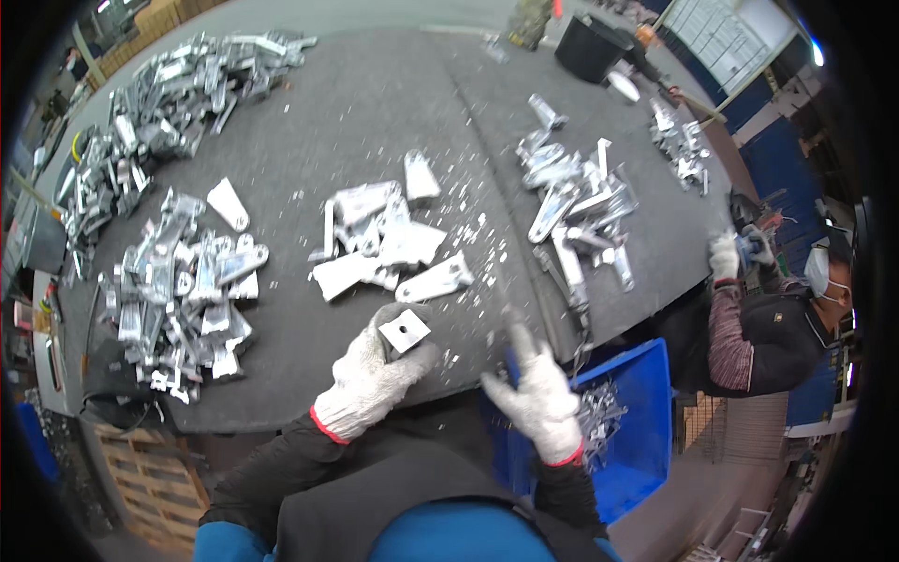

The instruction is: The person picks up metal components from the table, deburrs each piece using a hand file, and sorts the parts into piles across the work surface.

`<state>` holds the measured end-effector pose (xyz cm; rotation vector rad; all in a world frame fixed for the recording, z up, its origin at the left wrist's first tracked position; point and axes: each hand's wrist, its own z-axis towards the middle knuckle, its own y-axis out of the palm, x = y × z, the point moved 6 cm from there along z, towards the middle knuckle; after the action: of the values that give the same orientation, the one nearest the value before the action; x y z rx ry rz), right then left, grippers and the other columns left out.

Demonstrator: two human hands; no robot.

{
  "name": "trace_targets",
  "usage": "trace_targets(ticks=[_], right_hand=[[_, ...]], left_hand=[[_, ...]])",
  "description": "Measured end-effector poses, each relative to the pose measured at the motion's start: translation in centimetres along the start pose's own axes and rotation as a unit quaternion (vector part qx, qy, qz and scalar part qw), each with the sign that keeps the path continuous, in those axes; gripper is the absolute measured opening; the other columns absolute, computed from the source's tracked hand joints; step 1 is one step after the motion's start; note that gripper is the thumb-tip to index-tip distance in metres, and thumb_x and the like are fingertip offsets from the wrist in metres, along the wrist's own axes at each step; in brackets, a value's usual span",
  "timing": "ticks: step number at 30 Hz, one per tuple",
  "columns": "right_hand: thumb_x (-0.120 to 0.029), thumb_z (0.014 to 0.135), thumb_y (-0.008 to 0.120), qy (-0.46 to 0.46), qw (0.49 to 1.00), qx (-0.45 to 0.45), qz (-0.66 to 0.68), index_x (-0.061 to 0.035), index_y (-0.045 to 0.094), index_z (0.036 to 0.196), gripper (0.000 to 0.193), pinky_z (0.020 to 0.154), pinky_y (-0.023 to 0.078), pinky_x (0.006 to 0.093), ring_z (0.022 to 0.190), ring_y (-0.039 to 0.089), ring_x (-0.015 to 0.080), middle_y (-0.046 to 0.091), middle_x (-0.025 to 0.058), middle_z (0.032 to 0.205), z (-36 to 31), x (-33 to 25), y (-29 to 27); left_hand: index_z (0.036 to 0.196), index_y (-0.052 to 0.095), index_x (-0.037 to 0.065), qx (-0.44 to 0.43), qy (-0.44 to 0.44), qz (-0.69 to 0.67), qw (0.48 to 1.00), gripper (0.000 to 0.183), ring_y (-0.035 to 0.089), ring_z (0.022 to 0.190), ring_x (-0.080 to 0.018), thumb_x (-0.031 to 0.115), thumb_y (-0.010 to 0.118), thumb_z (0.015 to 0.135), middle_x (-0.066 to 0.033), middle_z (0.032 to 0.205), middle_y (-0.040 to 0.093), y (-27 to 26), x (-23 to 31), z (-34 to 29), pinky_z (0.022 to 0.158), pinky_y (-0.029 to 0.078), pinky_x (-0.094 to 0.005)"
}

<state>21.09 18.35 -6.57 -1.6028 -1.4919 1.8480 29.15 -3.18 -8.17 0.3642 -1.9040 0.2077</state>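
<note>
My left hand [370,370], in a white knit glove with a red cuff, is closed around a metal bracket [405,331]. The bracket's square end, pierced by a dark hole, faces up; the rest is hidden in the glove. My right hand [541,398], gloved alike, has its fingers spread and holds nothing; its fingertips are slightly blurred. It hovers by the table's front edge, beside a blue bin [646,450] with small metal parts [599,412] inside. Just beyond my left hand lies a loose cluster of silver brackets [375,234], with metal flakes [473,248] scattered to its right.
Bracket heaps lie at the near left [183,290], far left [178,103] and right [581,197] of the dark table [365,103]. A slim dark tool [567,286] rests by the right heap. A black bucket [592,49] stands far back. A gloved co-worker [773,328] works at right.
</note>
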Motion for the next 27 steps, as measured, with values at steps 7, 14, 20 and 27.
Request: trace_targets(ticks=[7, 14, 20, 27], right_hand=[[-0.039, 0.087, 0.076, 0.093, 0.992, -0.081, -0.013, -0.0196, 0.024, 0.165, 0.096, 0.091, 0.057, 0.0535, 0.107, 0.065, 0.0548, 0.057, 0.0398, 0.126, -0.3, 0.1, 0.5], [-0.045, 0.089, 0.073, 0.062, 0.996, -0.065, -0.020, -0.0276, 0.022, 0.165, 0.093, 0.079, 0.060, 0.0558, 0.094, 0.071, 0.0506, 0.060, 0.0332, 0.119, -0.4, -0.3, 0.5], [-0.036, 0.084, 0.078, 0.095, 0.993, -0.072, 0.009, -0.0283, 0.026, 0.164, 0.096, 0.084, 0.059, 0.0549, 0.099, 0.068, 0.0519, 0.059, 0.0331, 0.122, 1.0, 0.0, -0.2], [-0.036, 0.082, 0.080, 0.038, 0.998, -0.043, -0.037, -0.0265, 0.023, 0.165, 0.101, 0.089, 0.057, 0.0546, 0.107, 0.066, 0.0522, 0.059, 0.0335, 0.125, 0.4, -0.1, 0.4]], left_hand=[[0.142, 0.046, 0.000, -0.165, 0.017, 0.050, 0.985, 0.056, 0.062, 0.088, -0.0149, 0.025, 0.068, 0.096, -0.0118, 0.108, 0.061, 8.6, 8.5, 10.0, 0.074, 0.054, -0.0312], [0.142, 0.053, -0.004, -0.070, 0.218, 0.106, 0.968, 0.059, 0.065, 0.109, -0.0225, 0.032, 0.063, 0.096, -0.0197, 0.120, 0.067, 11.6, 15.7, 17.6, 0.092, 0.052, -0.0332], [0.130, 0.065, 0.003, 0.011, 0.209, 0.520, 0.828, 0.048, 0.062, 0.119, -0.0344, 0.034, 0.069, 0.095, -0.0207, 0.128, 0.064, 5.1, 11.1, 9.4, 0.102, 0.050, -0.0468], [0.104, 0.071, 0.008, 0.051, 0.343, 0.634, 0.691, 0.043, 0.043, 0.135, -0.0408, 0.037, 0.081, 0.074, -0.0179, 0.137, 0.055, 5.4, 3.5, 10.1, 0.112, 0.038, -0.0569]])
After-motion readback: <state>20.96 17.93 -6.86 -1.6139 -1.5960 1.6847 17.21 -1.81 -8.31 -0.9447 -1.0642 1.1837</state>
